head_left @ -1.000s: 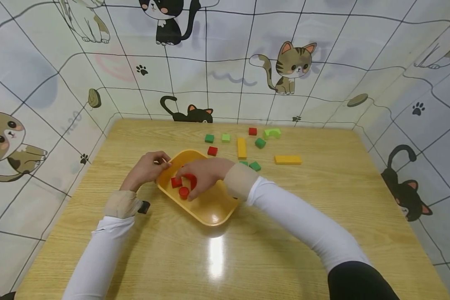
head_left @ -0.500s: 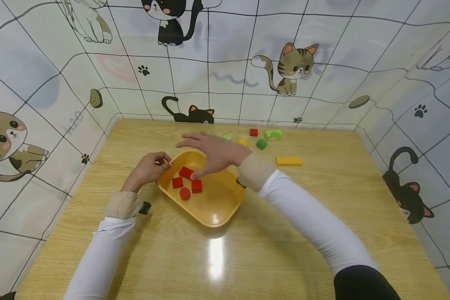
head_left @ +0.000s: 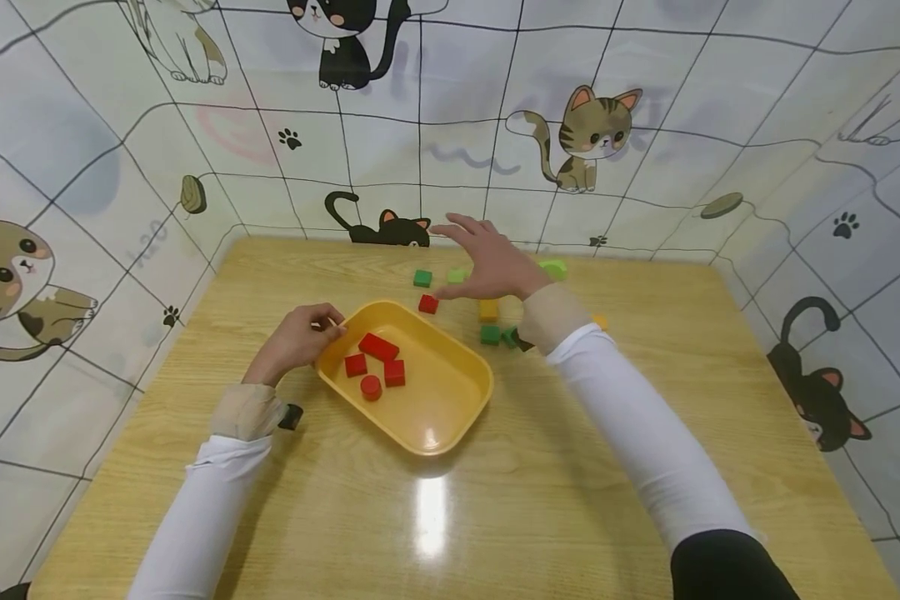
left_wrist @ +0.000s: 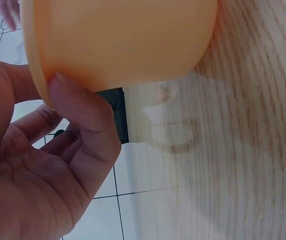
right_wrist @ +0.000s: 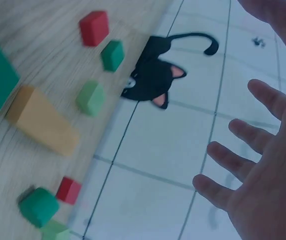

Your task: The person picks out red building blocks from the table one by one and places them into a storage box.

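Observation:
My left hand (head_left: 296,343) pinches the far left rim of a yellow plastic basin (head_left: 438,400) on the table. In the left wrist view, thumb and index finger squeeze the basin's wall (left_wrist: 128,40). Inside lie a long red block (head_left: 378,347), two red cubes, one being the nearer cube (head_left: 394,372), and a red cylinder (head_left: 371,387). My right hand (head_left: 495,260) hovers over the loose blocks at the back, fingers spread and holding nothing. Below its thumb is a red block (head_left: 428,304). In the right wrist view, its fingers (right_wrist: 230,160) are apart from every block.
Around the right hand lie a dark green block (head_left: 422,278), a light green block (head_left: 457,276), a yellow bar (head_left: 488,312), another green block (head_left: 490,335) and a light green arch (head_left: 553,269). A cat-printed sheet (head_left: 450,150) rises behind the table (head_left: 330,517).
My right hand has come out of the basin and moved up and right over the loose blocks, leaving the red pieces inside. The left hand keeps its hold on the rim.

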Action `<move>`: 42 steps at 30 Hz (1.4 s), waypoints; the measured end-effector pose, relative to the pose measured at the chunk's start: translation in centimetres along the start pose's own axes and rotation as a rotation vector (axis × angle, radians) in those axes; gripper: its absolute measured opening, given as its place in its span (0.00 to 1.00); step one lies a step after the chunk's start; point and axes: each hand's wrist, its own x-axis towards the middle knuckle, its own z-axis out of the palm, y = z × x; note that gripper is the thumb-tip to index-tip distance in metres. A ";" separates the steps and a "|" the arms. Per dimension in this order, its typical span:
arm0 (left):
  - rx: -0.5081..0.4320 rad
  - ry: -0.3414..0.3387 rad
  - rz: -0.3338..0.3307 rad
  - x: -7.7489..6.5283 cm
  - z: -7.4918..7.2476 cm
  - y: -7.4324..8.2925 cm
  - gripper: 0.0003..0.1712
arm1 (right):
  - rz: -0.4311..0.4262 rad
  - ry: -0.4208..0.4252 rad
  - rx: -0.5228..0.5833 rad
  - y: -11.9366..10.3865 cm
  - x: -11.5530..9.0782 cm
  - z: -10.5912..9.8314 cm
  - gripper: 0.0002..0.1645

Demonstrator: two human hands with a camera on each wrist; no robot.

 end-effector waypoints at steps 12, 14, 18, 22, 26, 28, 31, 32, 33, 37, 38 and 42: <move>-0.023 -0.013 0.014 0.4 0.7 0.2 0.10 | 0.189 -0.016 0.069 8.6 -0.2 0.3 0.59; -0.023 -0.015 0.021 0.4 0.7 0.2 0.10 | 0.210 -0.019 0.066 9.6 -0.2 0.3 0.58; -0.005 0.000 0.016 0.1 0.4 -0.1 0.10 | 0.216 -0.039 0.065 10.9 0.4 0.7 0.57; -0.009 -0.003 0.002 -0.2 0.2 -0.4 0.11 | 0.222 -0.082 0.045 11.6 1.4 1.2 0.57; -0.007 -0.005 0.007 -0.2 0.1 -0.3 0.11 | 0.226 -0.103 0.017 12.2 2.2 1.6 0.53; 0.003 0.006 0.013 -0.2 0.0 -0.2 0.10 | 0.225 -0.114 0.009 12.4 2.7 1.8 0.50; 0.007 0.010 0.012 -0.2 -0.1 -0.2 0.10 | 0.236 -0.141 -0.015 12.9 3.4 2.2 0.47; -0.003 0.003 0.010 -0.1 0.0 -0.1 0.10 | 0.242 -0.152 -0.025 13.1 3.6 2.3 0.45; -0.008 0.000 0.013 -0.1 0.0 -0.1 0.10 | 0.247 -0.158 -0.039 13.4 3.7 2.4 0.44; -0.032 -0.010 0.015 0.0 0.1 -0.2 0.10 | 0.236 -0.166 -0.061 14.4 4.1 3.0 0.40; -0.041 -0.011 0.013 0.0 0.2 -0.2 0.10 | 0.235 -0.166 -0.057 14.6 4.1 3.1 0.39; -0.057 -0.011 0.020 0.1 0.3 -0.4 0.10 | 0.269 -0.149 -0.028 15.1 4.1 3.8 0.37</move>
